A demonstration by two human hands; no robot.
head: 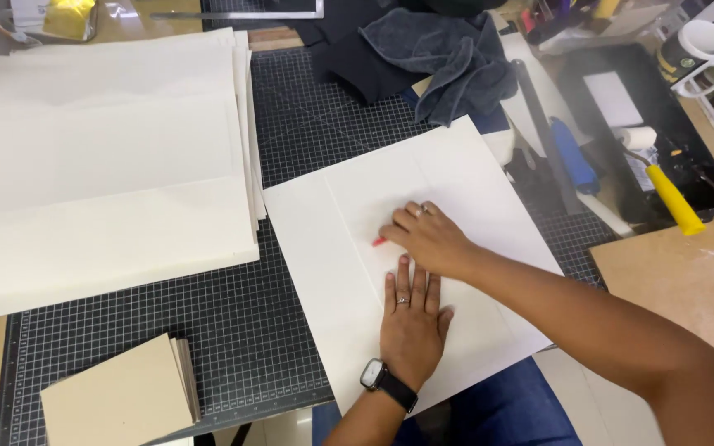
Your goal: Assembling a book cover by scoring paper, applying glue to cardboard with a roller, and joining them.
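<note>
A dark cutting mat [291, 149] with a fine white grid covers most of the table and serves as the landmark here. On its left part lies a tall stack of large cream paper sheets [109, 157], smooth and matte, edges slightly fanned. On the mat's right part, turned at an angle, lies a big white sheet [456, 165] with faint straight fold lines; its near corner hangs past the mat's front edge. A crumpled grey cloth [448, 58], soft and folded, lies at the mat's far edge. At the mat's near left corner sits a small stack of tan square boards [117, 396], stiff and flat. Off the mat's right side, a roller with a yellow handle [675, 198] rests on a black tray [588, 66].

The left hand [413, 318], with a wristwatch and a ring, lies flat and spread on the white sheet, holding nothing. The right hand [427, 235] presses just beyond it, fingers curled over a small red tool [378, 242], of which only the tip shows.
</note>
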